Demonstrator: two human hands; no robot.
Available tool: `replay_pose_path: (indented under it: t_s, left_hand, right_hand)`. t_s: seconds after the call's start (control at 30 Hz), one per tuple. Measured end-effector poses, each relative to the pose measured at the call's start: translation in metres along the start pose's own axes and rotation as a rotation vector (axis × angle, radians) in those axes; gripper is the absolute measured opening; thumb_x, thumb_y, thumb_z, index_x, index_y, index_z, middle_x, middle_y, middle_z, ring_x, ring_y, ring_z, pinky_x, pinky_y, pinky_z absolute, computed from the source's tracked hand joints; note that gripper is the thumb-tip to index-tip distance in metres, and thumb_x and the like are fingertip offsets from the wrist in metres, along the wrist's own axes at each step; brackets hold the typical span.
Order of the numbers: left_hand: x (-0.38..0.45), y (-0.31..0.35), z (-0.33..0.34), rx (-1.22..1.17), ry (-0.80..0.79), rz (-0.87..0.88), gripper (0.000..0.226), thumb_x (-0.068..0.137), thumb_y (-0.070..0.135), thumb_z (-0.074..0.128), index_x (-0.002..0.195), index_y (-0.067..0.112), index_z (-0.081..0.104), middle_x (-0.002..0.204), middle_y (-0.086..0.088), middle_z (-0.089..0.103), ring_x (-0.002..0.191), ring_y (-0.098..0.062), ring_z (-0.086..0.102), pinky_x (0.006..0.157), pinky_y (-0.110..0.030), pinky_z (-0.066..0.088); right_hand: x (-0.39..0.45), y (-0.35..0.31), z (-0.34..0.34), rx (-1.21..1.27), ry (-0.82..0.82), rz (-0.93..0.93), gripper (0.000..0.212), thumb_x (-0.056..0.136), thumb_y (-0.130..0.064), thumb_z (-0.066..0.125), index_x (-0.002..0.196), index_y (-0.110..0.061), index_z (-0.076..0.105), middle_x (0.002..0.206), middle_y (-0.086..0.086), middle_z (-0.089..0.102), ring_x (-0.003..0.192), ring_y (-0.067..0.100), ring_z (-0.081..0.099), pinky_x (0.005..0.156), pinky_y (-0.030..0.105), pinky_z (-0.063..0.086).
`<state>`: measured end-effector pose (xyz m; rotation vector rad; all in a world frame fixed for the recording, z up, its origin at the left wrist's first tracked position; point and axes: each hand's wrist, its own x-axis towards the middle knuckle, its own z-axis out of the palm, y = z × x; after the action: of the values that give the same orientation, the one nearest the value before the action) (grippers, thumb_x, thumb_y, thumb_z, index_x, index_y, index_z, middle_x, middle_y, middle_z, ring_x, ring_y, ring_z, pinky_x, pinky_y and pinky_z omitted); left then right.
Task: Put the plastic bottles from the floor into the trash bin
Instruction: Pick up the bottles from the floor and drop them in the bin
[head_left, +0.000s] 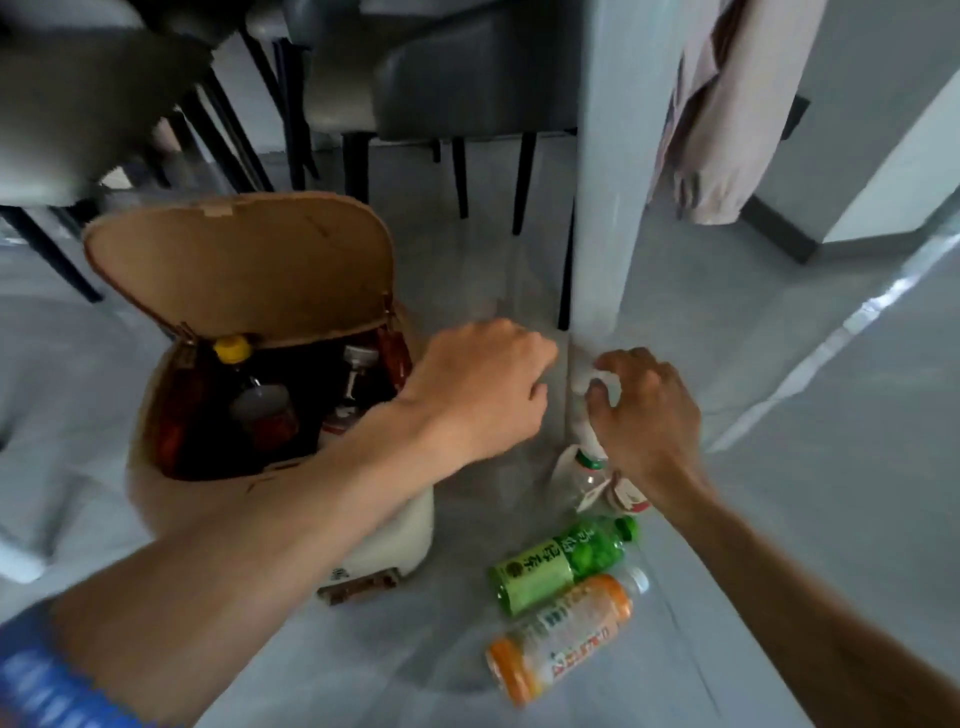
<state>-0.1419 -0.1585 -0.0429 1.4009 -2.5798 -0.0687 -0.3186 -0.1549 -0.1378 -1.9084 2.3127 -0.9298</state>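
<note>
The trash bin (405, 530) is white with its brown lid (244, 270) raised, and several bottles lie inside. My left hand (478, 384) hovers just right of the bin's opening, fingers loosely bent and holding nothing. My right hand (644, 410) curls around a pale plastic bottle (605, 382) on the floor at the foot of the table leg. Below that hand lies a clear bottle (584, 480) with a green cap. A green bottle (561, 564) and an orange bottle (561, 634) lie side by side nearer to me.
A thick pale table leg (613, 182) rises right behind my right hand. Grey chairs (447, 78) with black legs stand behind the bin. A pinkish garment (722, 114) hangs at the upper right. The floor (831, 467) is grey tile.
</note>
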Motion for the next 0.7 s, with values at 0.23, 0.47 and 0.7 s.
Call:
replay_pose_path:
  t_s: [0.23, 0.47, 0.7]
  left_hand:
    - [0.04, 0.064, 0.123, -0.081, -0.442, 0.007, 0.059, 0.089, 0.001, 0.055, 0.143, 0.022, 0.042, 0.143, -0.009, 0.043, 0.127, -0.034, 0.049, 0.1, -0.047, 0.046]
    - [0.027, 0.056, 0.112, -0.145, -0.268, -0.008, 0.031, 0.085, 0.006, 0.065, 0.115, 0.011, 0.063, 0.114, -0.012, 0.063, 0.103, -0.034, 0.064, 0.08, -0.043, 0.054]
    - [0.033, 0.004, -0.09, -0.369, 0.228, -0.083, 0.047, 0.069, 0.034, 0.082, 0.11, 0.022, 0.062, 0.106, 0.006, 0.068, 0.092, -0.009, 0.064, 0.077, -0.027, 0.053]
  right_hand:
    - [-0.002, 0.077, -0.003, -0.418, -0.51, 0.251, 0.054, 0.092, -0.032, 0.054, 0.142, -0.022, 0.036, 0.139, 0.012, 0.045, 0.121, 0.04, 0.05, 0.092, 0.049, 0.047]
    - [-0.018, 0.076, -0.001, -0.113, -0.43, 0.167, 0.042, 0.093, -0.029, 0.058, 0.133, -0.021, 0.048, 0.122, 0.015, 0.064, 0.106, 0.038, 0.063, 0.079, 0.039, 0.05]
    - [0.03, -0.019, -0.09, 0.231, 0.049, -0.015, 0.042, 0.084, -0.033, 0.072, 0.12, -0.015, 0.065, 0.106, 0.012, 0.071, 0.083, 0.02, 0.057, 0.076, 0.032, 0.043]
